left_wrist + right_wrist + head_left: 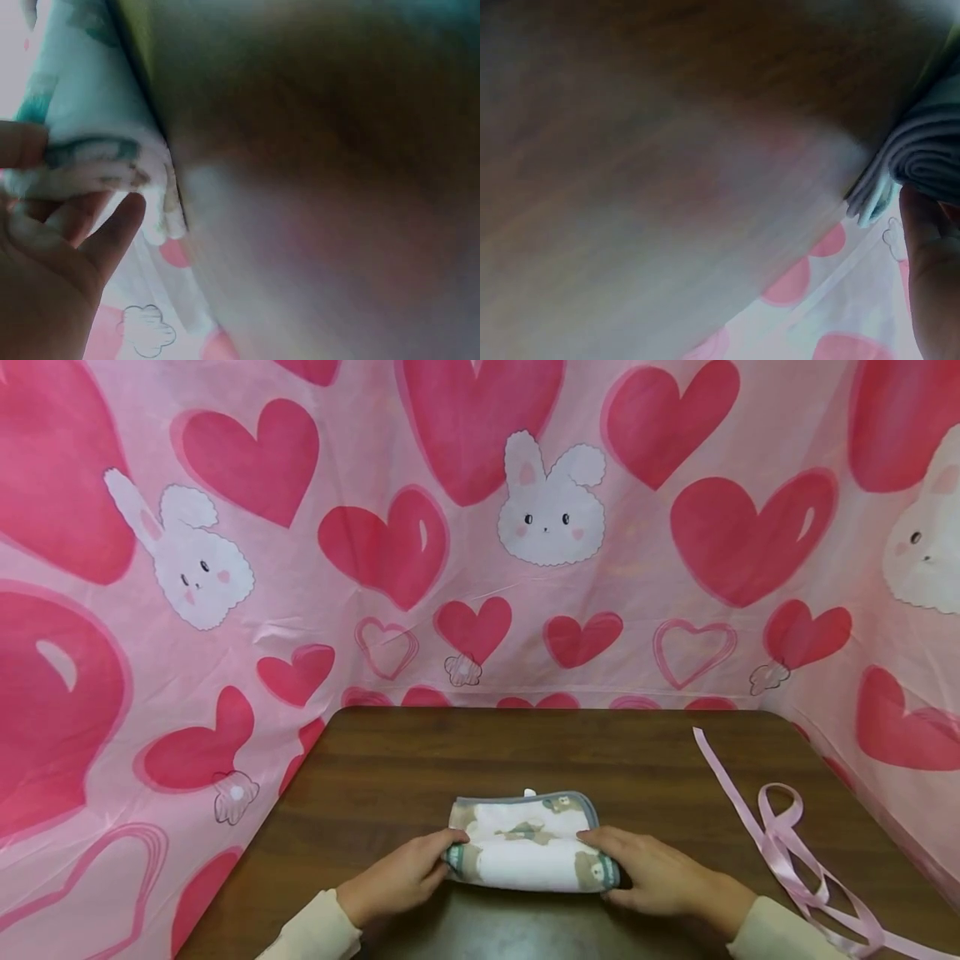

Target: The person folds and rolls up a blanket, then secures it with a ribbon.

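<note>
A white towel with a brown and green bear print and grey edging lies on the table, its near part rolled up and its far part flat. My left hand grips the left end of the roll, thumb on top. At the right end my right hand holds the roll the same way. The left wrist view shows the left hand with fingers around the end of the towel. Spiral layers of the towel appear beside the right hand in the right wrist view.
A loose pink ribbon lies in loops on the right side of the brown wooden table. A pink cloth backdrop with hearts and rabbits surrounds the table's back and sides. A small white tag sticks out at the towel's far edge.
</note>
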Available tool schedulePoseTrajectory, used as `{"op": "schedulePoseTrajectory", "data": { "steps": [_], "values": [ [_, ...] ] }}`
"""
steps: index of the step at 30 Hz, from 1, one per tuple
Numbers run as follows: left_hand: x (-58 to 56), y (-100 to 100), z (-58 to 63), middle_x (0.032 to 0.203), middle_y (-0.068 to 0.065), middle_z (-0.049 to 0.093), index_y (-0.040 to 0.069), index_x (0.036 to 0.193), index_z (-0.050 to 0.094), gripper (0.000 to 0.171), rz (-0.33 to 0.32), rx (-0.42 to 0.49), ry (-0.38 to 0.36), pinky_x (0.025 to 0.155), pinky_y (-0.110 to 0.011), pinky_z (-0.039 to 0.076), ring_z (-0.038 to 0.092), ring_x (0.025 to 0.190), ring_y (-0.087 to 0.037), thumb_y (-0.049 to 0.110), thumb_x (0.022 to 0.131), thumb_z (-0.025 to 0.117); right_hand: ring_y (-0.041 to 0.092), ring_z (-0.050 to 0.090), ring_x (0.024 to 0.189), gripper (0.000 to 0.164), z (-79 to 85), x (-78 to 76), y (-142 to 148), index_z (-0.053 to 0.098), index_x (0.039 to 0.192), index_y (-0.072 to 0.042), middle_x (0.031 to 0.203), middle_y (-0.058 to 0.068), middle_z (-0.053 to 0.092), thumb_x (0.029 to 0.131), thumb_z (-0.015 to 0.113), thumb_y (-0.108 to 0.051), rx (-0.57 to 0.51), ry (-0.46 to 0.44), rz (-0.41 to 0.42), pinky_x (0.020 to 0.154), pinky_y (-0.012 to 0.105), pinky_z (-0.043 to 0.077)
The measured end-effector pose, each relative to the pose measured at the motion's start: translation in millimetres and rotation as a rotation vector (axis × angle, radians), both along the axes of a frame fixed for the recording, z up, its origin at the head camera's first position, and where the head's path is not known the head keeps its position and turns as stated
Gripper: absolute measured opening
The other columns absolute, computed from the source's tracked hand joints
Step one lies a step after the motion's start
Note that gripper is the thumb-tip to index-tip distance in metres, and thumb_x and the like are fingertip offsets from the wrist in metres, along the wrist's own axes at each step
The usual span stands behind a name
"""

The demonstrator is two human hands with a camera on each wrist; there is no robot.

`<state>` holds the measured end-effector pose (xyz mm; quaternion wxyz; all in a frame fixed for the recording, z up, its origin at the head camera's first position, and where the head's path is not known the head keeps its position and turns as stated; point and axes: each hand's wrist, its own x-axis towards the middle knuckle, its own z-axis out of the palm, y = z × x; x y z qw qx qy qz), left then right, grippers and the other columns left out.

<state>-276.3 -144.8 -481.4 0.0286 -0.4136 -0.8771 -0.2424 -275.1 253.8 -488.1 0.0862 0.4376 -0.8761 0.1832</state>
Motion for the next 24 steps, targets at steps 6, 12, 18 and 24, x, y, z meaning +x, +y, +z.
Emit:
{"op": "schedulePoseTrajectory", "data": {
  "steps": [6, 12, 18, 24],
  "values": [
    [0.1, -3.0, 0.8, 0.130, 0.009, 0.054, 0.019, 0.133, 0.052, 0.057, -0.079, -0.121, 0.051, 0.095, -0.032, 0.046, 0.053, 0.114, -0.006, 0.014, 0.081, 0.075, 0.015, 0.062, 0.102, 0.073, -3.3, -3.5, 1.6, 0.053, 0.133, -0.011, 0.123, -0.001, 0.059, 0.068, 0.085, -0.024, 0.043, 0.066, 0.060, 0.082, 0.037, 0.053],
    [-1.2, 1.1, 0.4, 0.129, 0.004, 0.058, 0.013, 0.137, 0.050, 0.066, -0.037, -0.193, 0.124, 0.091, -0.032, 0.048, 0.057, 0.111, -0.008, 0.012, 0.078, 0.078, 0.014, 0.062, 0.101, 0.071, -2.1, -4.8, 3.2, 0.053, 0.133, -0.009, 0.119, 0.000, 0.062, 0.069, 0.084, -0.016, 0.023, 0.040, 0.042, 0.081, 0.038, 0.053],
    [-3.5, 2.7, 2.8, 0.109, 0.008, 0.063, 0.017, 0.129, 0.054, 0.051, -0.004, -0.087, 0.005, 0.081, -0.028, 0.051, 0.058, 0.090, -0.003, 0.007, 0.082, 0.074, 0.008, 0.060, 0.096, 0.060, -1.3, -4.2, 5.9, 0.052, 0.130, -0.015, 0.112, -0.005, 0.063, 0.078, 0.081, -0.021, -0.023, -0.106, -0.013, 0.078, 0.037, 0.053],
    [-5.6, -0.3, 4.0, 0.111, 0.007, 0.063, 0.020, 0.126, 0.052, 0.043, 0.016, 0.064, -0.183, 0.084, -0.028, 0.049, 0.057, 0.097, -0.004, 0.011, 0.088, 0.071, 0.007, 0.060, 0.094, 0.053, 1.1, -6.1, 8.0, 0.050, 0.128, -0.019, 0.107, -0.009, 0.064, 0.084, 0.078, -0.031, -0.099, -0.219, -0.048, 0.078, 0.035, 0.051]
  ]
}}
